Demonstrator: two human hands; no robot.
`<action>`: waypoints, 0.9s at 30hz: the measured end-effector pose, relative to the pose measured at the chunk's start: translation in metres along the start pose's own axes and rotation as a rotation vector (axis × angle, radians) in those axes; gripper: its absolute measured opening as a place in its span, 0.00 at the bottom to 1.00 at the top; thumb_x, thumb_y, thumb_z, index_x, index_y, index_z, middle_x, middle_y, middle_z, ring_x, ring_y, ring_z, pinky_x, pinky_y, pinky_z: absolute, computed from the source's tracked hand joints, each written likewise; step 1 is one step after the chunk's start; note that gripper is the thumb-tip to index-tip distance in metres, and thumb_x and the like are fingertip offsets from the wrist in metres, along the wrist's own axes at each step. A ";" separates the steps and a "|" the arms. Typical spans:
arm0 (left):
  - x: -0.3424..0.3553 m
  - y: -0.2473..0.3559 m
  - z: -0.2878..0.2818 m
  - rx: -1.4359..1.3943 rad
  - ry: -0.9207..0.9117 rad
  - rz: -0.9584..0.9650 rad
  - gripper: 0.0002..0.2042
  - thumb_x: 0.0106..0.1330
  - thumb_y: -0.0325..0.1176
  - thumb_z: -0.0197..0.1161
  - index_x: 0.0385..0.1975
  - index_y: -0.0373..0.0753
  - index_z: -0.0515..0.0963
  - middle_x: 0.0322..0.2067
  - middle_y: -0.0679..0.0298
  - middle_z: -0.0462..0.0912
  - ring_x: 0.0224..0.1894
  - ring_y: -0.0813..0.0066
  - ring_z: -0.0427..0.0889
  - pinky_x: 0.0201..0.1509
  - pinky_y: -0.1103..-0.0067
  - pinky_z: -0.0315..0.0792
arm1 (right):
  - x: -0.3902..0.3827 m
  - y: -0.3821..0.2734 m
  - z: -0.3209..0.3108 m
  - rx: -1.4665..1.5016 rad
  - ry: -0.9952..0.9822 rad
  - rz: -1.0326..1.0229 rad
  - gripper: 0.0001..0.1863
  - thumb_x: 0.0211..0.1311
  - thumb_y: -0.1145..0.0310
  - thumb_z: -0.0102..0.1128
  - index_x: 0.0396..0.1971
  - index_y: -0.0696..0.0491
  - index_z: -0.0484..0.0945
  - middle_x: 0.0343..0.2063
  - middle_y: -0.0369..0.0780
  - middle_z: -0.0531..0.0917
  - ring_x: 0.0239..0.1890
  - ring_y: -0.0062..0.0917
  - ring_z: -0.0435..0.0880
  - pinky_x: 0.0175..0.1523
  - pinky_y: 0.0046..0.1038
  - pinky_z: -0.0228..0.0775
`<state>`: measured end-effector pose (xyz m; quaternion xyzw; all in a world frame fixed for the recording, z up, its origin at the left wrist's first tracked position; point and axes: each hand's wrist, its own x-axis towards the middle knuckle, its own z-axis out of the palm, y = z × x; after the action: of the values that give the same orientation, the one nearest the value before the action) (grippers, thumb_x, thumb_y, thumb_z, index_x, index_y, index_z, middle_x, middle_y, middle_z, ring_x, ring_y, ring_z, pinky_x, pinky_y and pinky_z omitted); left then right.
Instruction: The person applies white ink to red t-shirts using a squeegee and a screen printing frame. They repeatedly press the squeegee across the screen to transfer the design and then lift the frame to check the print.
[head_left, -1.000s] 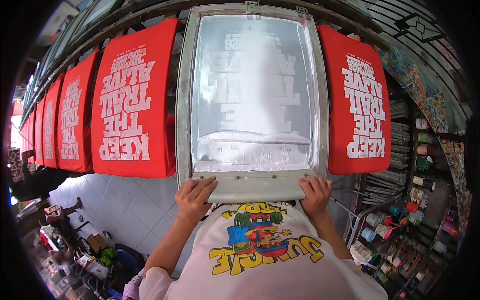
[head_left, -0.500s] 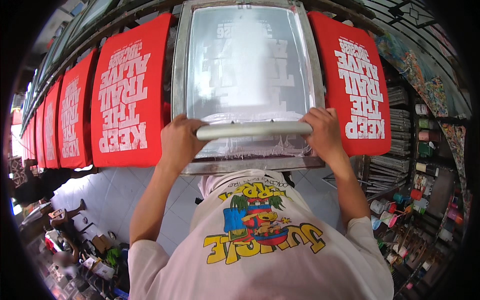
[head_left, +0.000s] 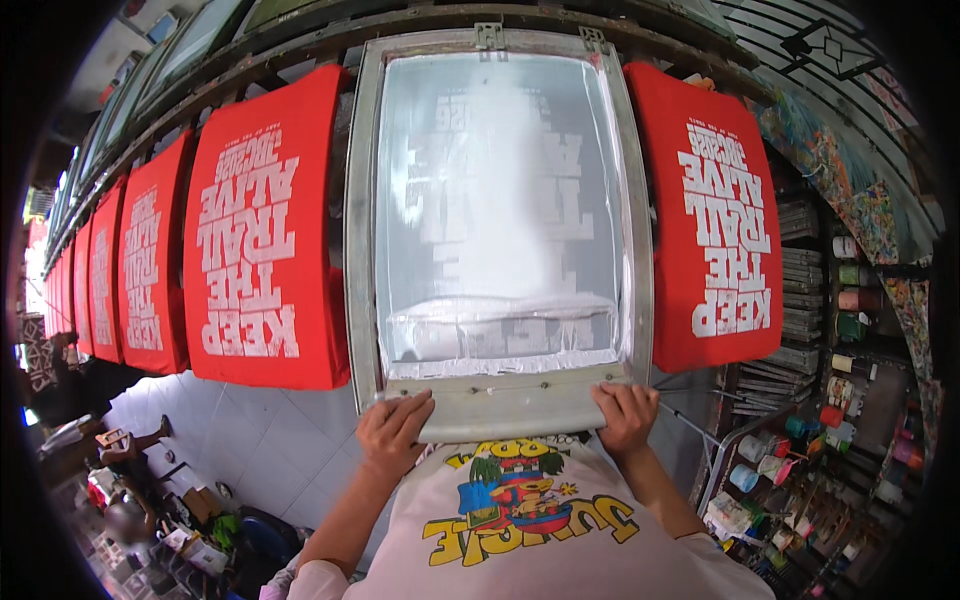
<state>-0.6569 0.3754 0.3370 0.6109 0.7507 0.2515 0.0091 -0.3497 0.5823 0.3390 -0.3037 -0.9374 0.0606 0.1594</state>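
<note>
A framed printing screen (head_left: 362, 200) lies in front of me, hinged at its far end by metal clamps (head_left: 488, 38). White ink (head_left: 500, 308) forms a ridge across the lower mesh, and pale lettering shows through. At the frame's near edge, close to my shirt, both hands grip a wide squeegee (head_left: 510, 408) with a rounded grey handle. My left hand (head_left: 393, 432) is closed round its left end, and my right hand (head_left: 627, 415) round its right end. The squeegee's blade edge is not visible.
Red shirts with white lettering lie on boards left (head_left: 245, 240) and right (head_left: 715, 220) of the screen, continuing in a row leftward. Stacked frames (head_left: 795, 300) and paint pots (head_left: 770, 465) stand at right. A seated person (head_left: 125, 490) is at lower left.
Both hands have drawn the squeegee toward my body, from over the lower mesh to the frame's near edge. The white ink ridge is left exposed on the mesh. My view has shifted upward.
</note>
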 end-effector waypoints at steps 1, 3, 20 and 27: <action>0.004 -0.003 0.005 0.012 0.016 0.000 0.19 0.44 0.33 0.71 0.41 0.45 0.87 0.46 0.71 0.90 0.37 0.73 0.83 0.41 0.76 0.78 | 0.003 0.002 0.006 0.000 0.015 0.005 0.12 0.57 0.67 0.59 0.38 0.50 0.87 0.36 0.33 0.85 0.34 0.27 0.80 0.43 0.35 0.63; 0.016 -0.011 0.015 0.034 0.041 -0.002 0.18 0.45 0.32 0.71 0.40 0.45 0.88 0.45 0.71 0.90 0.37 0.73 0.83 0.42 0.76 0.78 | 0.017 0.008 0.014 0.002 0.034 0.016 0.13 0.58 0.68 0.57 0.39 0.51 0.88 0.36 0.35 0.86 0.34 0.29 0.81 0.42 0.35 0.64; 0.293 -0.148 0.075 0.074 0.173 0.111 0.21 0.35 0.26 0.74 0.36 0.44 0.86 0.40 0.68 0.90 0.32 0.65 0.82 0.35 0.75 0.77 | 0.293 0.126 0.096 -0.050 0.181 -0.075 0.16 0.46 0.81 0.59 0.37 0.53 0.84 0.36 0.39 0.80 0.39 0.37 0.77 0.45 0.40 0.66; 0.460 -0.176 0.039 0.236 -0.242 -0.251 0.24 0.47 0.53 0.81 0.37 0.40 0.89 0.31 0.55 0.89 0.39 0.59 0.89 0.49 0.66 0.82 | 0.465 0.190 0.081 -0.091 -0.099 -0.007 0.19 0.46 0.66 0.75 0.41 0.50 0.87 0.41 0.44 0.88 0.48 0.42 0.85 0.54 0.42 0.74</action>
<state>-0.9218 0.7911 0.3699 0.5350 0.8386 0.0835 0.0592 -0.6281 1.0079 0.3446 -0.3038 -0.9470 0.0322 0.0993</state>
